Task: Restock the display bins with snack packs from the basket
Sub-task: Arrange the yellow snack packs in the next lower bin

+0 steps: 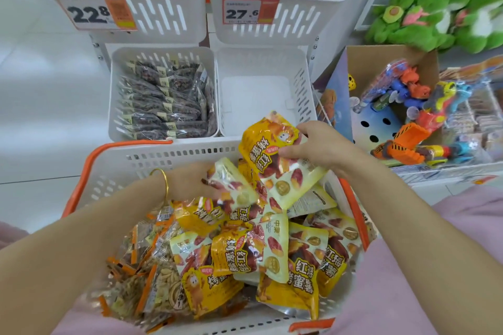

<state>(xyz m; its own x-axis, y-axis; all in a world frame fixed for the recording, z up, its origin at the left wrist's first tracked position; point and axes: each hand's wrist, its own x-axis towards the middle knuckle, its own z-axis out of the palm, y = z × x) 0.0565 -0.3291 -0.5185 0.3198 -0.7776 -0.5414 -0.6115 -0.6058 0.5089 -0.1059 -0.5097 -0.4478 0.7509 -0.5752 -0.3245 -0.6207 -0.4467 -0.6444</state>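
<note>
Snack pack (pixel 268 151) pinched in right hand (pixel 317 149); left hand (pixel 187 182) down in basket (pixel 163 153), grip unclear. Loose pinch risks drop short of empty bin (pixel 300 81).

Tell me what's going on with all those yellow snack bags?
A person is restocking bins. The right hand grips a yellow pack, lifted over the basket just in front of the empty bin. The left hand is down in the basket at a second pack; its grip is too blurred to tell. Many more packs lie in the basket. The neighbouring bin already holds dark packs.
</note>
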